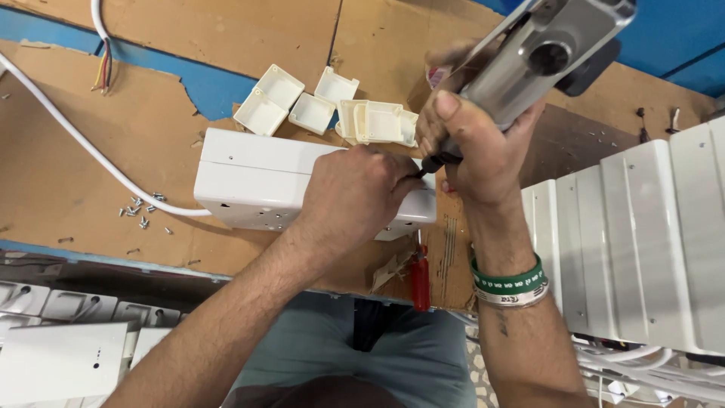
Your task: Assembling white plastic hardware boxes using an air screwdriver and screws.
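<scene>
The white plastic extension box (257,177) lay on the cardboard-covered bench (75,166). My left hand (351,196) pressed down on it, clenched; my right hand (472,143) gripped the metal-bodied electric screwdriver (529,53), bit at the box edge. I judged it wanted holding square. Smooth cream plastic covers (317,106) sat just behind, loose screws (140,211) left

White extension box (257,177); white cable (83,143) running off it. Cream plastic caps (325,109) sitting behind. Silver-grey power screwdriver (529,60) showing a black bit. Red-handled screwdriver (420,279) lying at the bench edge. Brown cardboard sheet (83,189) covering a blue bench (219,87). Green-and-white wristband (510,287) circling the right wrist. Stacked white boxes (642,234) standing alongside.
</scene>
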